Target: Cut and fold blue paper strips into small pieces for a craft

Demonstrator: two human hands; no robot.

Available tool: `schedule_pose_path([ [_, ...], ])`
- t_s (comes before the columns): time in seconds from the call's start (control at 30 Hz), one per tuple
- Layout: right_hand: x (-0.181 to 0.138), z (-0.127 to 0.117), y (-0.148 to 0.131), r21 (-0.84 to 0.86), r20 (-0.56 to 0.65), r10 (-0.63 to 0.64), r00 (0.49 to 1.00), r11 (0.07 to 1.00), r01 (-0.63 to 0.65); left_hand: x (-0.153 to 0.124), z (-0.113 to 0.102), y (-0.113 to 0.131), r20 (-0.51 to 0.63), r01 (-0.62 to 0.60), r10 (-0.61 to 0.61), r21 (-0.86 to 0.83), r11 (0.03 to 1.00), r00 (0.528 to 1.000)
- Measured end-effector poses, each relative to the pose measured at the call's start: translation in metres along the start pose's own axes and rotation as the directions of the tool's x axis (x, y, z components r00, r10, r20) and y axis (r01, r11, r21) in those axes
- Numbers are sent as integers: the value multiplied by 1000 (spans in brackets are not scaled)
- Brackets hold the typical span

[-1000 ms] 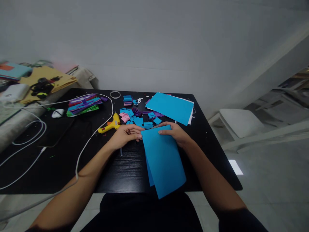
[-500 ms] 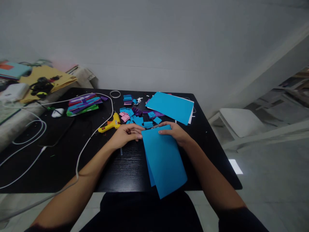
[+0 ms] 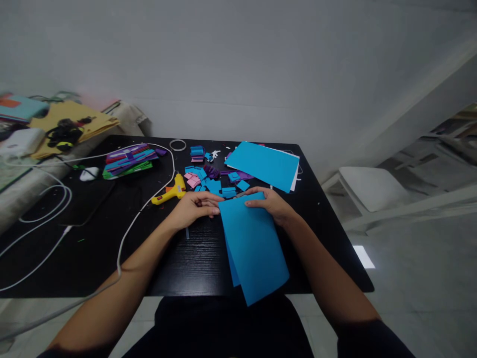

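A folded sheet of blue paper (image 3: pixel 253 243) hangs over the near part of the black table, its lower end reaching past the front edge. My right hand (image 3: pixel 272 204) grips its top right, thumb on the front face and fingers behind. At the top left corner, my left hand (image 3: pixel 197 206) has its thumb and fingertips closed on the paper's edge, partly hidden there. Beyond the hands lie small blue paper pieces (image 3: pixel 214 186) and pink pieces (image 3: pixel 193 180). A yellow glue gun (image 3: pixel 170 191) rests just left of my left hand.
Another blue sheet (image 3: pixel 264 164) lies over white paper at the back right. Coloured paper strips (image 3: pixel 130 161) are bundled at the back left. A white cable (image 3: pixel 128 228) crosses the table and my left forearm. A tape ring (image 3: pixel 178 145) lies near the wall; a white stool (image 3: pixel 368 189) stands right.
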State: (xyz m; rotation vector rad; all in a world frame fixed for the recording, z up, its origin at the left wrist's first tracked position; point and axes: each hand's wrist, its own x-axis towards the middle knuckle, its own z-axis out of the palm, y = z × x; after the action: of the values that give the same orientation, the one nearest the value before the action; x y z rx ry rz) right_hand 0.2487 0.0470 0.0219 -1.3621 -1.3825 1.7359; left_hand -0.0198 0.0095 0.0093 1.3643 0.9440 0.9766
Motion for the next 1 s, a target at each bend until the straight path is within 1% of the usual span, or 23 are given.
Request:
schedule_pose_path([
  [0.17,1,-1,1,11,8,-4,1000,1000,4,0,-1,-1,5,-11,11,12,1000,1000],
  [0.27,0,0,2,21,3,2,1000,1000,-2,0,-1,-3,13,-16,16,-13,1000,1000],
  [0.33,0,4,3,38,-41,-2,999,999,3,0,1,-5,31,-12,13,-50,999,999],
  [0.4,0,9,6,65,-109,-10,994,998,17,0,3,-8,31,8,-6,-75,997,1000],
  [0.43,0,12,7,77,-141,-13,990,997,24,1,5,-10,5,16,-15,-79,997,1000],
  [0.5,1,17,10,91,-165,-34,986,995,50,2,8,-14,-97,16,-23,-73,997,995],
  [0.57,2,19,13,103,-134,-77,988,990,92,3,9,-17,-214,0,-12,-56,998,977],
  [0.6,3,19,14,103,-105,-99,990,989,110,4,9,-18,-252,-7,-4,-40,999,968],
  [0.67,3,17,15,68,-28,-123,992,990,124,4,8,-19,-271,-14,18,16,1000,962],
  [0.73,2,16,15,-15,38,-145,989,989,145,4,8,-18,-259,-27,48,85,996,965],
  [0.77,2,16,15,-65,55,-173,983,982,177,3,8,-18,-250,-30,58,114,993,966],
  [0.83,1,20,15,-167,50,-267,962,948,272,2,10,-18,-233,-28,63,147,989,970],
  [0.9,-1,27,15,-259,19,-377,926,893,368,1,12,-18,-216,-19,51,151,988,975],
  [0.93,-1,32,15,-288,8,-417,909,869,401,0,13,-18,-206,-15,46,151,988,977],
  [1.0,-2,40,16,-307,-14,-457,889,849,431,-1,16,-18,-198,-14,45,158,987,979],
])
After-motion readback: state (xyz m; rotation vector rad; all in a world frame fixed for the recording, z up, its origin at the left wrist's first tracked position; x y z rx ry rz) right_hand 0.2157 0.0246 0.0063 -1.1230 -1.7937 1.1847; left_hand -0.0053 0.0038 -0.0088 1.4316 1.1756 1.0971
